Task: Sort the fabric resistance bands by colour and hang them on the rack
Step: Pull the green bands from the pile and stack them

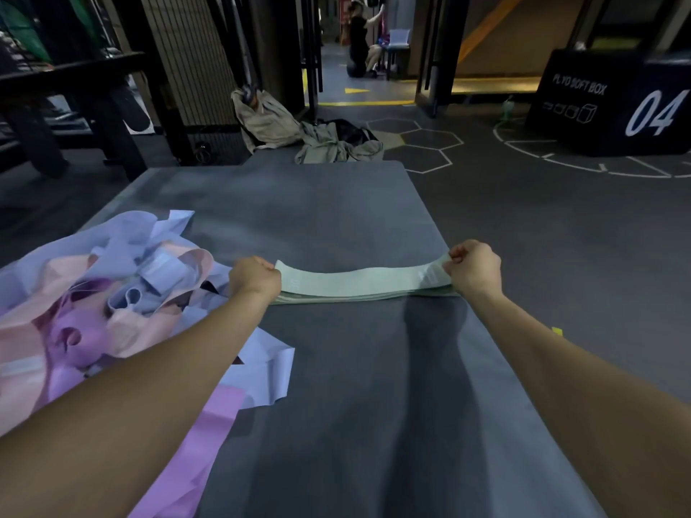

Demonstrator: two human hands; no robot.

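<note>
A stack of pale green fabric bands [359,284] lies flat across the middle of the grey mat [336,386]. My left hand [254,278] grips the stack's left end, and my right hand [473,269] pinches its right end, lifting the top layers slightly. To the left, a loose pile of mixed bands [112,293] in lilac-blue, pink and purple spreads over the mat's left side, partly under my left forearm. One purple band [194,443] trails toward the near edge. No rack is clearly visible.
Crumpled beige and dark clothing and a bag [299,132] sit on the floor beyond the mat. A black plyo soft box marked 04 [617,102] stands far right. Dark gym equipment [74,106] fills the far left. A person stands in the corridor [361,35] ahead.
</note>
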